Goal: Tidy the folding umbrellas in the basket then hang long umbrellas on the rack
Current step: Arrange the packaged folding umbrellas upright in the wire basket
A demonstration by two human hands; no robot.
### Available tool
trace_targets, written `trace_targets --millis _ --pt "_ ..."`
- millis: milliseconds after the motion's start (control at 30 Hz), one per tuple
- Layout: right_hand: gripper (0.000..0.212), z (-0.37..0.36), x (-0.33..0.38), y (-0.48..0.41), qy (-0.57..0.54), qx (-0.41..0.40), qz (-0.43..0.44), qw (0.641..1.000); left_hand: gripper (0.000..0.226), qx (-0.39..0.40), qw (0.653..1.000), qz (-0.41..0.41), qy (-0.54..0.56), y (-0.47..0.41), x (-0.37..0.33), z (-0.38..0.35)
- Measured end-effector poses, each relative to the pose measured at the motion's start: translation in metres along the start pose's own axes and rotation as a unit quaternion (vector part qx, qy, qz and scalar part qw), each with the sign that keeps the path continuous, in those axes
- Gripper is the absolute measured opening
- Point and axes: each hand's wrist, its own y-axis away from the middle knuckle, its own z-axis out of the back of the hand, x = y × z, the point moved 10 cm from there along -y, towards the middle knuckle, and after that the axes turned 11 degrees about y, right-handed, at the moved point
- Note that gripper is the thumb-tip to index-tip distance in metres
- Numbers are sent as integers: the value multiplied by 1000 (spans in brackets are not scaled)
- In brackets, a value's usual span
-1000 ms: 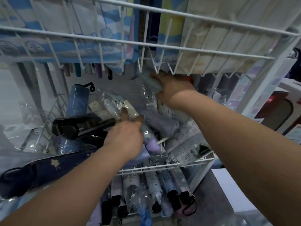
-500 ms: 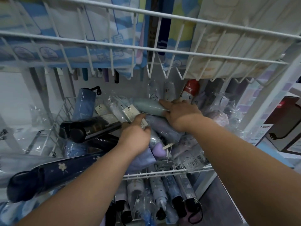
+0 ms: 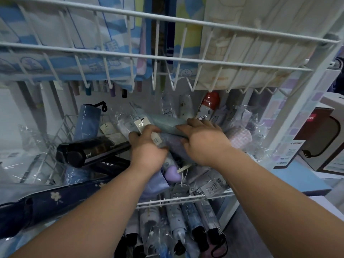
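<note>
A white wire basket holds several folding umbrellas in clear plastic sleeves. My left hand and my right hand are side by side in the middle of the pile. Between them lies a pale teal folding umbrella, and my right hand's fingers rest on it. My left hand is closed around a grey-purple folding umbrella with a paper tag. A black folding umbrella lies to the left. Long umbrellas hang on the white wire rack above.
A dark navy flowered umbrella lies across the lower left. A blue folding umbrella stands at the back left. More folding umbrellas fill a lower tier. A white rack post and a boxed item stand at the right.
My right hand came down from under the rack, laid the teal umbrella onto the pile and moved in beside my left hand. My left hand shifted up and closed on the grey-purple umbrella.
</note>
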Motion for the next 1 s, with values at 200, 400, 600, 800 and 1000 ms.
trace_targets --millis 200,400,600,800,1000 --pt "33 11 -15 17 24 -52 -26 998 51 -21 995 -93 30 -17 -58 10" --pt "39 18 -32 33 69 -72 -45 994 59 206 960 -171 -78 -21 -108 -59" --pt "62 6 -39 45 134 -86 -54 986 44 180 931 -257 -186 -33 -145 -86" --pt "66 5 -42 40 123 -70 -62 988 43 207 909 -279 -231 -30 -151 -102" --pt "68 3 -44 15 141 -32 -53 988 74 174 910 -231 -298 -29 -120 -52"
